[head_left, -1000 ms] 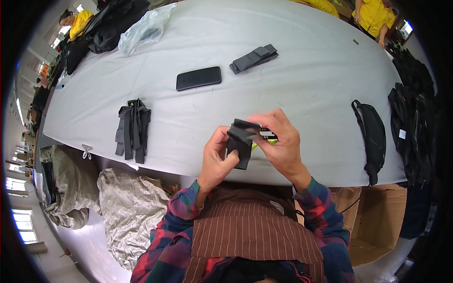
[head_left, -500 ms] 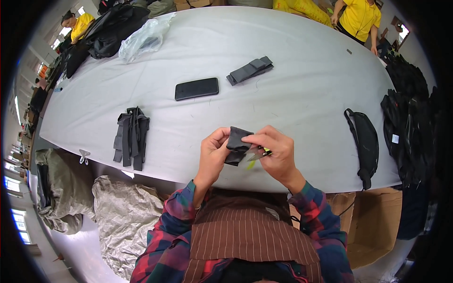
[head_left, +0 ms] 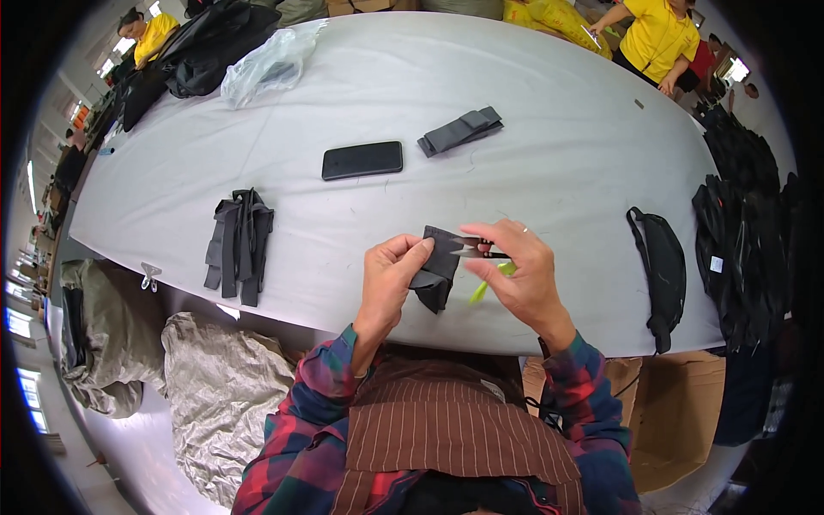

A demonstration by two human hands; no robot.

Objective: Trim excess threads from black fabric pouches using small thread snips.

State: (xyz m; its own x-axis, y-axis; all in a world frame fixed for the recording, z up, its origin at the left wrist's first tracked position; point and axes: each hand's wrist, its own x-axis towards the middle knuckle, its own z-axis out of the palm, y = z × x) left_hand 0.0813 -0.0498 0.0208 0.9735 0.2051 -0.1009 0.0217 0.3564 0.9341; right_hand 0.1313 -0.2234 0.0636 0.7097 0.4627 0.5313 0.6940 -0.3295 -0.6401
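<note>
My left hand [head_left: 386, 279] is closed, pinching a folded dark grey fabric strip [head_left: 437, 268] between thumb and fingers over the near part of the table. A small pair of thread snips [head_left: 469, 251] sits in the fingers of my right hand [head_left: 528, 279], blades apart and pointing left at the strip's upper right edge. Whether the blades touch the cloth I cannot tell. A bright yellow-green tag or ribbon [head_left: 481, 291] hangs below the snips by my right thumb.
On the pale table [head_left: 549, 172] lie a black phone [head_left: 362, 160], a folded grey strip [head_left: 461, 131], a pile of grey strips [head_left: 240, 245] and a black waist bag [head_left: 661, 275]. Black bags [head_left: 742, 257] heap up at right. Beyond the far edge stand people in yellow shirts [head_left: 661, 39].
My right hand has let go of the strip's edge and shifted slightly right, its snips now turned toward the cloth. The left hand still holds the strip, which hangs more unfolded.
</note>
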